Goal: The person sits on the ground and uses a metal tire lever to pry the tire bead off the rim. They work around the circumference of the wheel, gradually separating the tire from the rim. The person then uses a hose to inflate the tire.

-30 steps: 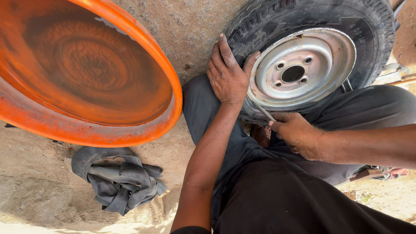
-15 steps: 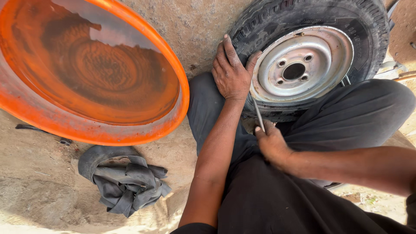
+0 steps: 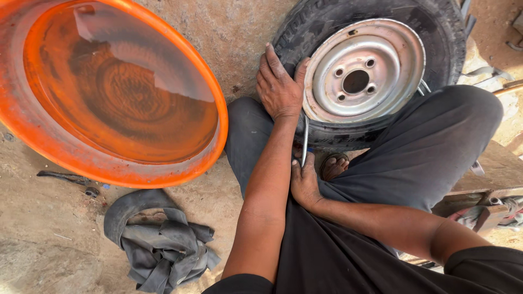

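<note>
Bare sandy ground (image 3: pixel 49 256) carries all items. Small black rubber tyre (image 3: pixel 321 22) on a grey steel wheel rim (image 3: pixel 362 68) lies between the person's legs, resting against dark grey trousers (image 3: pixel 425 147). Left hand (image 3: pixel 279 84) lies flat and open, palm down, on the tyre sidewall at the rim's edge. Right hand (image 3: pixel 305 182) is clenched around the lower end of a thin metal tyre lever (image 3: pixel 305 136), whose upper end sits between rim and tyre. One sandalled foot (image 3: pixel 333 165) is just beside that hand. Large orange plastic basin (image 3: pixel 32 130) holds water. Limp black rubber inner tube (image 3: pixel 158 245) lies near it.
</note>
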